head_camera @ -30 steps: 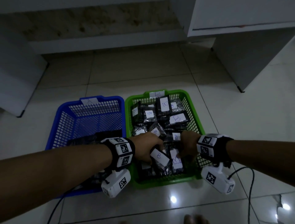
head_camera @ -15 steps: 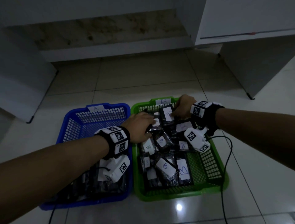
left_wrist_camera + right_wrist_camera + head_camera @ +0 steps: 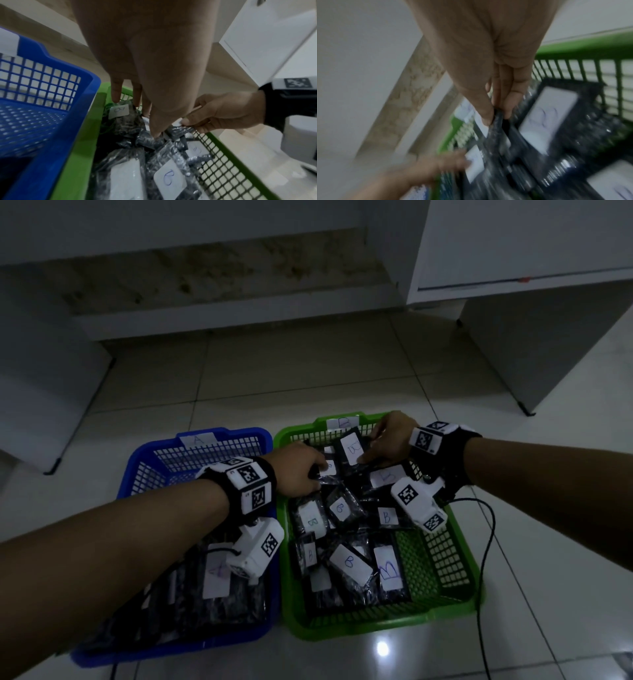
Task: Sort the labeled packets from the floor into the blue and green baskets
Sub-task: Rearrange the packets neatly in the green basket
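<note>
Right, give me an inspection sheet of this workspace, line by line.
Surface: glossy tiled floor.
Job's things: blue basket tagged A, green basket tagged B, both holding dark packets; visible B packets lie in green.
Clutter: nothing seen.
Hands: left hand rests on packets in green; right hand pinches a packet edge.
Cables: black cable trailing beside green basket.
Surroundings: white cabinets, stained wall base.

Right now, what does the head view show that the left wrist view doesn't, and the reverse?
Only the head view shows the A-labelled packet lying in the blue basket. Only the left wrist view shows the right hand pinching a packet edge. Both show the left hand inside the green basket among B-labelled packets.
</note>
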